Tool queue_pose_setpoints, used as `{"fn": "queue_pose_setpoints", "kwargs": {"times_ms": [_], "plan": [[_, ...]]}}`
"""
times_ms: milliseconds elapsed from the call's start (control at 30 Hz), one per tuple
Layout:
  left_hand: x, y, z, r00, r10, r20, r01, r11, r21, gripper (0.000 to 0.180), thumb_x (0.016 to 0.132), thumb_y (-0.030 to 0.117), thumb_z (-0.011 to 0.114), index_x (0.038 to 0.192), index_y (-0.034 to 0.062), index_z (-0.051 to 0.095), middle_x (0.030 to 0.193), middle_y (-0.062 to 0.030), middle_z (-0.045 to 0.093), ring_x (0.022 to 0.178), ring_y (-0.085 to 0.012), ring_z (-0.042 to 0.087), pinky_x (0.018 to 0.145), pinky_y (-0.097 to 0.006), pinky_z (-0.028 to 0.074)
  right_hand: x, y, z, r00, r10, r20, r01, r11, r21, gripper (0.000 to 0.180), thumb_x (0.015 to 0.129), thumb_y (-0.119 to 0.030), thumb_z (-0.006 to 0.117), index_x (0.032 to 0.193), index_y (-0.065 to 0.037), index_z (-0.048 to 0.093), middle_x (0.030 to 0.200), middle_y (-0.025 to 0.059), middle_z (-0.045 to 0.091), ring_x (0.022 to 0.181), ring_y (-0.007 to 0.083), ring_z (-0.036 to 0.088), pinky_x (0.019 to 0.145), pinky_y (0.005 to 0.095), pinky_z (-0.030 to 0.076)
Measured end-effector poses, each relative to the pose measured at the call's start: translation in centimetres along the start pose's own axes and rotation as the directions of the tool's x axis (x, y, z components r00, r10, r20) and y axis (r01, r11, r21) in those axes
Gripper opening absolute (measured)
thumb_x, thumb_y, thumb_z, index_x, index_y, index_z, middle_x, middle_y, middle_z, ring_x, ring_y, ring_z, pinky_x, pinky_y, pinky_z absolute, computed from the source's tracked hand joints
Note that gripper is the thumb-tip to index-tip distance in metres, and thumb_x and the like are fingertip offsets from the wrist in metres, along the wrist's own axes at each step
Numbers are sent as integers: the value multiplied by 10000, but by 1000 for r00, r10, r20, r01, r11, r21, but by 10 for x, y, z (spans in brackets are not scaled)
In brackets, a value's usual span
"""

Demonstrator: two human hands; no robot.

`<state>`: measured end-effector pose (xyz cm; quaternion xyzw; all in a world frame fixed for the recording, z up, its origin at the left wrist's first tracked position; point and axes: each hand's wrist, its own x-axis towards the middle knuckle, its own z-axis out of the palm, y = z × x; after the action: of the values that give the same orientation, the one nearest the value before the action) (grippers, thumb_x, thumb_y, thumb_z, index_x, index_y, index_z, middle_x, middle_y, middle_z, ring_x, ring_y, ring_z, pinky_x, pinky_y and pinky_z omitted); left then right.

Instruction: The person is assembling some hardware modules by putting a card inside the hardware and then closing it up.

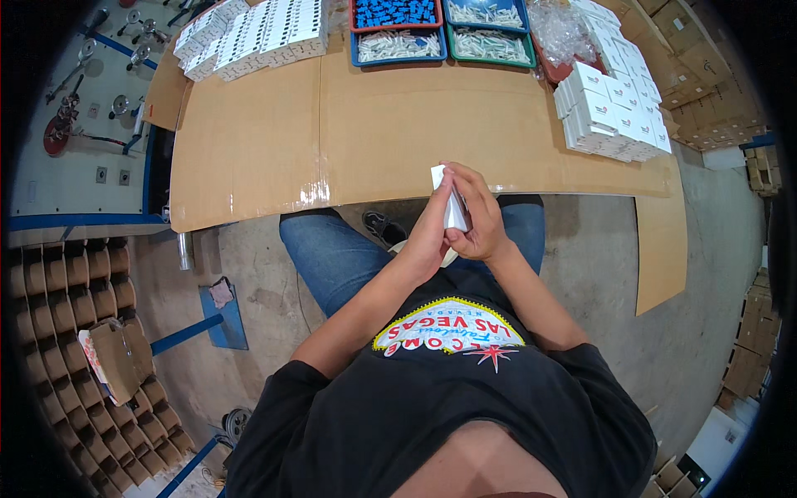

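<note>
Between my two hands is a small white box, held above my lap at the near edge of the table. My left hand presses along its left side with the fingers pointing away from me. From the other side my right hand wraps round it, fingers curled over the far part. One white end sticks out past the fingertips and another shows between the palms. The rest of the box is hidden by my hands.
A cardboard-covered table lies ahead. White boxes stand stacked at its far left and right. Between them sit a tray of blue pieces, trays of white pieces and a plastic-bag heap. A cardboard divider rack stands left.
</note>
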<state>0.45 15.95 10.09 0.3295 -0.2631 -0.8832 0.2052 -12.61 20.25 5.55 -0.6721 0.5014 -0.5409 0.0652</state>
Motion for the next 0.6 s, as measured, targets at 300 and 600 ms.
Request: {"fn": "queue_pose_setpoints", "kwargs": {"times_ms": [300, 600], "plan": [[8, -10, -8, 1000, 8, -9, -8, 1000, 0, 591, 1056, 586, 465, 1442, 139, 469, 1267, -44, 593, 1147, -174, 613, 949, -346, 521, 0, 3, -3, 1000, -27, 1, 27, 1000, 17, 792, 995, -556, 546, 1422, 108, 490, 1405, 334, 542, 1244, 457, 592, 1052, 464, 477], [6, -9, 0, 990, 95, -103, -103, 992, -78, 523, 1074, 522, 478, 1422, 131, 483, 1227, -28, 595, 1104, -142, 608, 944, -315, 502, -3, 5, 4, 999, -32, 42, 32, 999, -18, 786, 1078, -541, 369, 1453, 147, 442, 1434, 356, 518, 1308, 483, 557, 1094, 468, 458]]}}
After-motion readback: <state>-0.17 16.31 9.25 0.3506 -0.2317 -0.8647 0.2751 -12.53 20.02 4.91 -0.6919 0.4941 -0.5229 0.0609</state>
